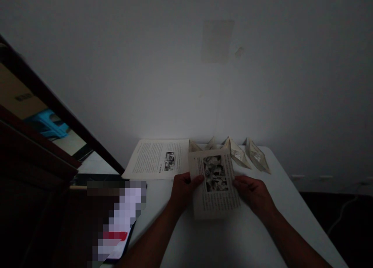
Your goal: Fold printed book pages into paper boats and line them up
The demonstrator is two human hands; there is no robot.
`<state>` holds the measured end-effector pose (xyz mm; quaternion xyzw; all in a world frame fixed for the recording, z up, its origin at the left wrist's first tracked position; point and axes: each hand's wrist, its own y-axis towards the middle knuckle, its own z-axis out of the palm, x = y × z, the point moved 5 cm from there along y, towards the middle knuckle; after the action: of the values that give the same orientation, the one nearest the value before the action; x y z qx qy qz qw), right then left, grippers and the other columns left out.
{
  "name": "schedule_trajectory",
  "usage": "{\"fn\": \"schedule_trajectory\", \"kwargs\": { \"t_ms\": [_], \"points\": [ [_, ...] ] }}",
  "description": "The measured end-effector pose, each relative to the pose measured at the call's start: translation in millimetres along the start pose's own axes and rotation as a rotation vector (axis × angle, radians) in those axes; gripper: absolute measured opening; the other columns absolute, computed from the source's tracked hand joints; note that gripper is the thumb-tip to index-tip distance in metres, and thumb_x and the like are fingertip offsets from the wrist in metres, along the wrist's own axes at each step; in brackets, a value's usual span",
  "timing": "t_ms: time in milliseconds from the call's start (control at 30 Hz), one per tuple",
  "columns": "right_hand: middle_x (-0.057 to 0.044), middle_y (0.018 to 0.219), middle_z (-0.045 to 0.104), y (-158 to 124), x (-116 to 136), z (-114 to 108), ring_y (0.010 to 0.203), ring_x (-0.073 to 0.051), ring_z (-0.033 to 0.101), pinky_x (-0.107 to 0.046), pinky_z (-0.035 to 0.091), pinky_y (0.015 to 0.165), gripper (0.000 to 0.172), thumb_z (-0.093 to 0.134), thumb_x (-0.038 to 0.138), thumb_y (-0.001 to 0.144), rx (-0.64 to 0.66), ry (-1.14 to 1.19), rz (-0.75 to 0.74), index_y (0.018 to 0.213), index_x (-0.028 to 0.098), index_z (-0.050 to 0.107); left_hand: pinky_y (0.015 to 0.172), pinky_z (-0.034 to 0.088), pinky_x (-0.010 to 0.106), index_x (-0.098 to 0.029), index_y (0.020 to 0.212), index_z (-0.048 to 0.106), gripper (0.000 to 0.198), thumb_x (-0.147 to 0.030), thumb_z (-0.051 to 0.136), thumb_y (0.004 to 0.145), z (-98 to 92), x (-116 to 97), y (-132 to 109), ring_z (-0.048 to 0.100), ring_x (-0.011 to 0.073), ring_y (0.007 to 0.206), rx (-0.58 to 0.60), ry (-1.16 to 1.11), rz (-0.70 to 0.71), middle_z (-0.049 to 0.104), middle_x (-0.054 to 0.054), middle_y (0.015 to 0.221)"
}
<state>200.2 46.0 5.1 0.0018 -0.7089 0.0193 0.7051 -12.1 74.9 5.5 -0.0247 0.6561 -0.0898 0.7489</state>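
- Left hand (183,189) and right hand (253,193) each pinched an edge of a printed page (215,184), held just above the white table (233,240).
- Behind lay an open book (157,159).
- Folded paper boats (247,155), apparently, stood by the wall.

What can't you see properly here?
Head view:
- Words on the printed paper page with a black-and-white picture: too tiny and dim.
- Fingers of left hand and right hand: partly hidden behind that page.
- Dark flat phone screen: blurred.
- One beige folded paper shape: partly behind the page.
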Motion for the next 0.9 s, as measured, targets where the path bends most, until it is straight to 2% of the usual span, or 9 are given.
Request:
{"fn": "schedule_trajectory", "kwargs": {
  "t_ms": [100, 333, 467, 600, 700, 900],
  "points": [
    [-0.004, 0.067, 0.069, -1, -1, 1, 0.064, -0.019, 0.062, -0.028, 0.046, 0.059, 0.03, 0.067, 0.044, 0.072, -0.004, 0.002, 0.024, 0.075, 0.015, 0.071, 0.053, 0.049, 0.027, -0.01, 0.07, 0.071, 0.029, -0.038, 0.073, 0.062, 2.9, 1, 0, 0.063, 0.0186, 0.057, 0.042, 0.02, -0.014, 0.07, 0.008, 0.067],
    [-0.004, 0.068, 0.07, 0, -2, -1, 0.061, -0.02, 0.062, -0.029, 0.046, 0.056, 0.032, 0.067, 0.046, 0.07, -0.03, -0.002, 0.037, 0.075, 0.015, 0.071, 0.056, 0.05, 0.027, -0.012, 0.08, 0.071, 0.03, -0.037, 0.072, 0.064, 5.1, 1, 1, 0.065, 0.0195, 0.063, 0.086, 0.009, 0.028, 0.071, 0.009, 0.075],
    [-0.005, 0.069, 0.07, 1, -2, 0, 0.062, -0.02, 0.062, -0.03, 0.046, 0.058, 0.032, 0.066, 0.045, 0.072, -0.017, 0.024, 0.031, 0.079, 0.015, 0.072, 0.055, 0.049, 0.026, -0.011, 0.074, 0.07, 0.028, -0.037, 0.073, 0.063, 5.1, 2, 1, 0.064, 0.0184, 0.061, 0.084, 0.025, 0.018, 0.071, 0.008, 0.072],
    [-0.005, 0.068, 0.07, 0, -4, -2, 0.059, -0.018, 0.061, -0.029, 0.045, 0.057, 0.027, 0.067, 0.041, 0.072, -0.043, 0.048, 0.037, 0.076, 0.014, 0.071, 0.054, 0.049, 0.026, -0.011, 0.074, 0.07, 0.027, -0.036, 0.073, 0.064, 7.3, 2, -1, 0.064, 0.0183, 0.06, 0.134, 0.006, 0.0, 0.071, 0.009, 0.072],
    [-0.004, 0.068, 0.069, 1, -3, -2, 0.062, -0.019, 0.061, -0.029, 0.046, 0.059, 0.028, 0.066, 0.041, 0.073, -0.001, 0.057, 0.038, 0.079, 0.014, 0.071, 0.054, 0.049, 0.026, -0.01, 0.073, 0.07, 0.027, -0.036, 0.072, 0.064, 7.6, 4, 0, 0.064, 0.0185, 0.06, 0.167, 0.016, -0.002, 0.07, 0.009, 0.071],
    [-0.004, 0.07, 0.069, 0, 0, 7, 0.064, -0.018, 0.062, -0.029, 0.046, 0.06, 0.03, 0.063, 0.042, 0.076, 0.128, 0.092, 0.066, 0.084, 0.015, 0.071, 0.053, 0.048, 0.026, -0.011, 0.073, 0.069, 0.027, -0.037, 0.072, 0.066, 4.9, 5, 1, 0.063, 0.0174, 0.058, 0.149, 0.013, -0.023, 0.069, 0.008, 0.069]
  ]
}}
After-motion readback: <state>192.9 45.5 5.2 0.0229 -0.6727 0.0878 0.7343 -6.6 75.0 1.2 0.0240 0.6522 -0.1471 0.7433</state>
